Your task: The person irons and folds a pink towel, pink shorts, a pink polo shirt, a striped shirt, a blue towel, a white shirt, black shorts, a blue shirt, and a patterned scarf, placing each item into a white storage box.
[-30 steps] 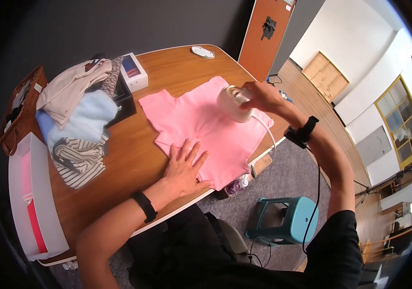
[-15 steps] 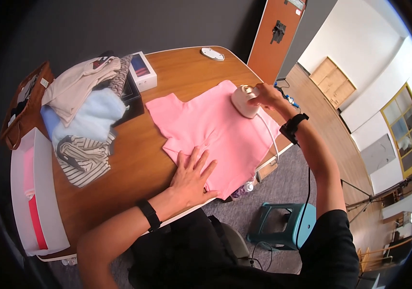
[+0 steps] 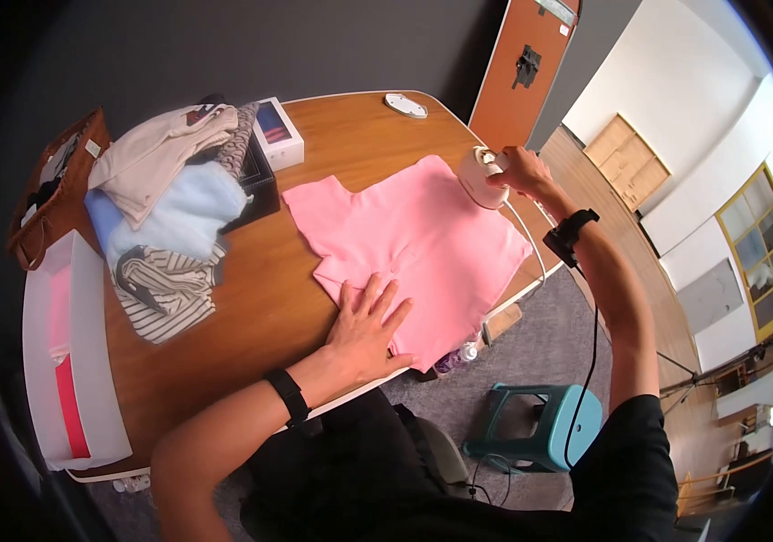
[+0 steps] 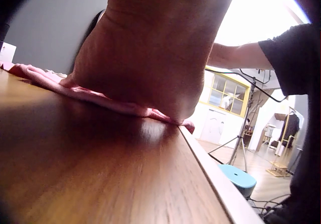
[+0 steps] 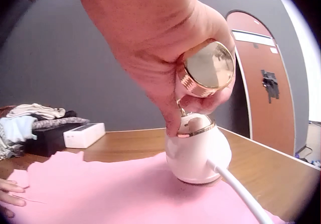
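A pink short-sleeved garment (image 3: 423, 244) is spread over the wooden table. The left hand (image 3: 364, 339) lies on its near edge with fingers spread; the left wrist view shows the heel of that hand (image 4: 145, 63) by the table edge. At the garment's far right edge, the right hand (image 3: 522, 172) grips a white iron (image 3: 481, 181) by its handle. The right wrist view shows the right hand (image 5: 160, 48) curled round the gold-trimmed handle, with the white body (image 5: 198, 151) of the iron on the cloth and its cord (image 5: 246, 196) trailing.
Folded clothes (image 3: 170, 199) are piled on the table's left part, beside a brown basket (image 3: 61, 190), a white bin (image 3: 75, 361) and a white box (image 3: 280, 135). A white oval dish (image 3: 405, 106) lies at the far edge. A teal stool (image 3: 540, 425) stands below on the floor.
The right hand has moved the iron from the garment's upper middle outward to its far right edge. The left hand keeps its place on the cloth while the head view has shifted.
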`<state>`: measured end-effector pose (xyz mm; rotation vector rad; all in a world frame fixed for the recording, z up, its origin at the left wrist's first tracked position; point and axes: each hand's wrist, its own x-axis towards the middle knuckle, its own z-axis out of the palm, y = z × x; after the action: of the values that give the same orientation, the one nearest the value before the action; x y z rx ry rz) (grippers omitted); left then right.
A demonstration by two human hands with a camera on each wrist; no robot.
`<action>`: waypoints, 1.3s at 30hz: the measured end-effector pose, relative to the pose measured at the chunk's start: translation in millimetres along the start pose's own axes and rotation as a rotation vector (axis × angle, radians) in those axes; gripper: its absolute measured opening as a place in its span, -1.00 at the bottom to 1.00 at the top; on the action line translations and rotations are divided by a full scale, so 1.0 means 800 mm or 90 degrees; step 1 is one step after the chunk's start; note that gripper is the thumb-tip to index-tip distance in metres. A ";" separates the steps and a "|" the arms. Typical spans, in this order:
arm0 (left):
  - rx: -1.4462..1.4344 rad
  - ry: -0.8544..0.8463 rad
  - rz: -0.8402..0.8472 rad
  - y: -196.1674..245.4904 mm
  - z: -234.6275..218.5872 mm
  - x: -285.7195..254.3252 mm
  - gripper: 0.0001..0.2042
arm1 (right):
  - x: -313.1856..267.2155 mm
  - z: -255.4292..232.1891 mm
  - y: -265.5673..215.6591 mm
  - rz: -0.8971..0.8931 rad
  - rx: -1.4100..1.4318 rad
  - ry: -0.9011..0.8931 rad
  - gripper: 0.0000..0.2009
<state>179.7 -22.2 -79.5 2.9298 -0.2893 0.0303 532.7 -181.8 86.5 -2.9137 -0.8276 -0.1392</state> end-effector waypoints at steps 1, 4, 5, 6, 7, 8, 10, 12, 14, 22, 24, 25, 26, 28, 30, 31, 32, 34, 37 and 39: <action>0.001 0.000 0.002 0.000 0.001 0.000 -0.02 | -0.013 -0.015 -0.020 -0.017 -0.007 -0.033 -0.41; 0.010 0.013 0.002 0.000 0.005 0.000 -0.02 | -0.039 -0.011 -0.059 -0.119 -0.060 -0.048 -0.43; 0.007 0.012 0.004 0.000 0.005 0.000 -0.02 | -0.045 -0.007 -0.070 -0.163 -0.084 -0.036 -0.43; 0.004 0.010 0.004 0.000 0.005 0.000 -0.02 | -0.051 -0.003 -0.079 -0.203 -0.076 -0.057 -0.40; 0.001 0.009 0.003 -0.001 0.004 -0.001 -0.02 | -0.057 0.004 -0.089 -0.213 -0.050 -0.065 -0.40; -0.001 0.006 0.002 0.000 0.002 -0.001 -0.02 | -0.063 0.007 -0.097 -0.212 -0.044 -0.091 -0.40; -0.007 -0.001 -0.002 0.000 0.000 0.001 -0.02 | -0.069 0.011 -0.113 -0.162 -0.025 -0.168 -0.36; 0.001 0.010 -0.002 0.001 0.001 0.000 -0.02 | -0.062 0.022 -0.112 -0.166 -0.020 -0.167 -0.36; 0.010 0.017 0.003 0.000 0.003 -0.001 -0.02 | -0.054 0.030 -0.104 -0.178 -0.019 -0.154 -0.39; 0.009 0.032 0.009 -0.001 0.006 -0.001 -0.02 | -0.009 0.043 -0.011 -0.045 0.075 -0.102 -0.40; 0.007 0.032 0.006 -0.001 0.007 -0.001 -0.02 | 0.003 0.036 0.006 0.014 0.003 -0.095 -0.39; 0.007 0.031 0.005 -0.001 0.006 -0.001 -0.02 | 0.009 0.032 0.014 0.041 -0.024 -0.102 -0.38; 0.005 0.024 0.004 -0.001 0.005 -0.001 -0.03 | 0.015 0.036 0.023 0.020 -0.071 -0.058 -0.38; 0.002 0.009 -0.004 0.001 0.003 0.000 -0.03 | 0.022 0.036 0.037 0.013 -0.053 -0.037 -0.38; 0.012 0.009 -0.005 -0.001 0.004 0.000 -0.04 | -0.001 0.011 0.008 0.054 0.050 -0.056 -0.39; 0.014 0.007 -0.005 0.000 0.005 0.001 -0.04 | -0.004 0.001 -0.006 0.032 0.064 -0.063 -0.40; 0.012 0.007 -0.007 0.000 0.003 0.002 -0.04 | -0.007 -0.004 -0.015 0.014 0.078 -0.070 -0.42; 0.007 -0.002 -0.006 0.002 0.001 0.000 -0.04 | -0.028 -0.018 -0.047 -0.056 0.078 -0.062 -0.46; 0.002 0.026 -0.009 0.005 0.009 0.001 -0.04 | -0.042 -0.021 -0.100 -0.099 0.032 -0.098 -0.46; 0.007 0.028 -0.023 0.013 0.010 0.003 -0.03 | -0.045 -0.013 -0.129 -0.093 0.045 -0.149 -0.47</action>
<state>179.7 -34.2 -85.2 2.9396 -0.2306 0.0910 447.1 -114.3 100.7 -2.8374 -1.0562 0.2201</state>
